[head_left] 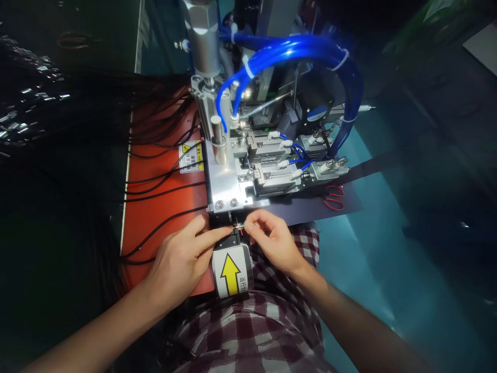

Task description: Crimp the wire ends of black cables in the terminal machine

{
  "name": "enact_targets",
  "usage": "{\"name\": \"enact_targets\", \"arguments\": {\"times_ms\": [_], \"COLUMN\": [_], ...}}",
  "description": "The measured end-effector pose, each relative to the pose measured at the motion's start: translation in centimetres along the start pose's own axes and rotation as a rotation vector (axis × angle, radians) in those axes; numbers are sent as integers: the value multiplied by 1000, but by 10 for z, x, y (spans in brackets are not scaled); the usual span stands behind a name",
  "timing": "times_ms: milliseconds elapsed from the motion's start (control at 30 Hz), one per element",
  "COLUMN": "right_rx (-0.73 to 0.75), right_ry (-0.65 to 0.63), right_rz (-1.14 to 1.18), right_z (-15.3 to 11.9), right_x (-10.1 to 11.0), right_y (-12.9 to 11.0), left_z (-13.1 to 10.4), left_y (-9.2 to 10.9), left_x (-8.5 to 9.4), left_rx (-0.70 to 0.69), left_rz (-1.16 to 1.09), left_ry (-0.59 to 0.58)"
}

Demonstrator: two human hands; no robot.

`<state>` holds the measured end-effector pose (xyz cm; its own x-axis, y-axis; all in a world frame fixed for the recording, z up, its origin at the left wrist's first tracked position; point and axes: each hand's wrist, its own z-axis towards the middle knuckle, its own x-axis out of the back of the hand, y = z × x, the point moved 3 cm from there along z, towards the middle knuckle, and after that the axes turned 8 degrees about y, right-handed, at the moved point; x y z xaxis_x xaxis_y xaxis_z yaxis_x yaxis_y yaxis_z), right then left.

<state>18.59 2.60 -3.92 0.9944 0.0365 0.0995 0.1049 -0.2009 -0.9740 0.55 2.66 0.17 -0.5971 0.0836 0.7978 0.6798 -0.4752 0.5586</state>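
We look down past a checked shirt (252, 334) at two bare hands meeting at the near end of a metal machine (223, 181). The right hand (272, 239) comes in from the right, thumb and forefinger closed in a pinch on a few thin coloured wires (241, 226). Those wires, too small for us to count, lie at a black block (230, 241) just below the machine's metal plate. The left hand (182, 251) stretches its forefinger from the left so that the tip reaches the wire ends; its other fingers are partly hidden, and we cannot tell whether it grips or only steadies.

Nearest us, below the block, a white label (232, 272) bears a yellow arrow pointing away. On the left, black cables (166, 213) cross a red surface (163, 166). Blue air hoses (306, 49) arch overhead, and red-handled cutters (334, 198) lie on the dark tabletop (306, 209) to the right.

In our judgement, such fine strands could splay, bend or sit crooked if the pinch slackens or the left fingertip nudges them. A pull on the wires could drag the ends out of line. Gravest, the fingertips are close beneath the machine's head, so a stroke started too soon might catch them.
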Motion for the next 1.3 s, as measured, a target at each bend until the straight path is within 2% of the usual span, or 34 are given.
{"name": "enact_targets", "arguments": {"times_ms": [533,667,800,967,1100,1200,1300], "right_rx": [53,-6,-84,-209,-78,11,23], "right_ry": [45,58,94,43,153,168,164], "right_rz": [-42,-73,-142,-52,-96,-141,-147], "right_z": [0,-1,-1,-2,-5,-6,-3], "right_x": [-1,-3,-3,1,5,1,-3], "right_y": [1,-1,-4,0,-3,-7,-8], "left_z": [0,0,0,1,1,1,1], "left_y": [2,3,9,11,10,9,9], "left_x": [2,1,0,0,0,0,0], "left_rx": [-19,-45,-154,-215,-212,-205,-204], "left_rz": [29,83,238,268,255,259,255], "left_ry": [3,-6,25,46,35,35,39]}}
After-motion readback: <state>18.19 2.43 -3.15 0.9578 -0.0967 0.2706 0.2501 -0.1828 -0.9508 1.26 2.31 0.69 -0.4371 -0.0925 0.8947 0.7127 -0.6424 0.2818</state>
